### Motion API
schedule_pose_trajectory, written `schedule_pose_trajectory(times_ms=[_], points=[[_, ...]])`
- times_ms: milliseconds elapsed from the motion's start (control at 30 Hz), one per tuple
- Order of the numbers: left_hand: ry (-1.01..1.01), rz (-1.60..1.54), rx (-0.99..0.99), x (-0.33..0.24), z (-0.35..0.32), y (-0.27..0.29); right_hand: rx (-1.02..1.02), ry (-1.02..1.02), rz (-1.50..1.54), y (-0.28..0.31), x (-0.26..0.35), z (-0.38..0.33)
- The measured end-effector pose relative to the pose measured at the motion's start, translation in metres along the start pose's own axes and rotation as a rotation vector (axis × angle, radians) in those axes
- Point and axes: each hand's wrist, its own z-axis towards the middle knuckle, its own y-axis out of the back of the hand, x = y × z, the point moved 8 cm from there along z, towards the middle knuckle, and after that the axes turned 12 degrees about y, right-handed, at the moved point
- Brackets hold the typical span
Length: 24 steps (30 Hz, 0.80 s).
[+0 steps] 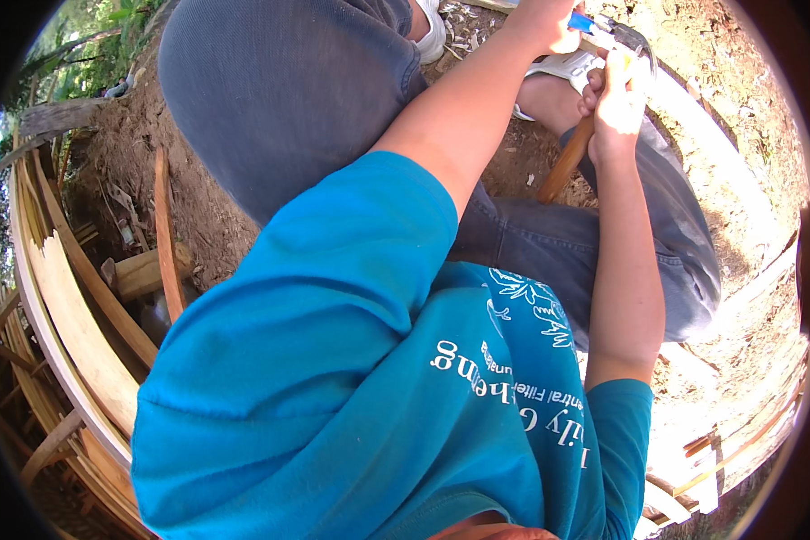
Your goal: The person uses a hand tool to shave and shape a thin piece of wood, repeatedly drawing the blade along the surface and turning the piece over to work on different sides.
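My left hand [549, 25], at the top edge, is closed around a blue-handled tool [582, 23]. The tool's curved metal head [637, 40] looks like that of a claw hammer. My right hand [616, 108] is just below and to the right of that head, its fingers closed on a brown wooden stick [569, 164]. The stick slants down to the left, over my legs. Glare washes out the right fingertips, and whether they touch the metal head I cannot tell.
My bent knee [288, 99] in dark trousers fills the upper left. Light-coloured shoes [562, 67] stand on bare soil [216, 216] near wood shavings [463, 34]. Long split wooden strips [72, 306] are piled at the left, and a reddish stick [164, 234] stands beside them. Sunlit strips [693, 504] lie lower right.
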Motion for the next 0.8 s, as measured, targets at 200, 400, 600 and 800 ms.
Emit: schedule_pose_trajectory(times_ms=[200, 400, 600, 800], points=[[0.132, 0.016, 0.155, 0.021, 0.008, -0.013, 0.004, 0.011, 0.007, 0.005, 0.001, 0.004], [0.132, -0.094, 0.142, -0.012, 0.012, 0.014, -0.026, 0.028, -0.079, 0.006, 0.025, 0.004], [0.263, -0.023, 0.193, -0.010, 0.027, 0.012, -0.011, 0.079, -0.098, 0.003, 0.018, 0.002], [0.327, 0.004, 0.151, -0.014, 0.019, 0.019, 0.004, 0.053, -0.118, -0.004, 0.007, 0.003]])
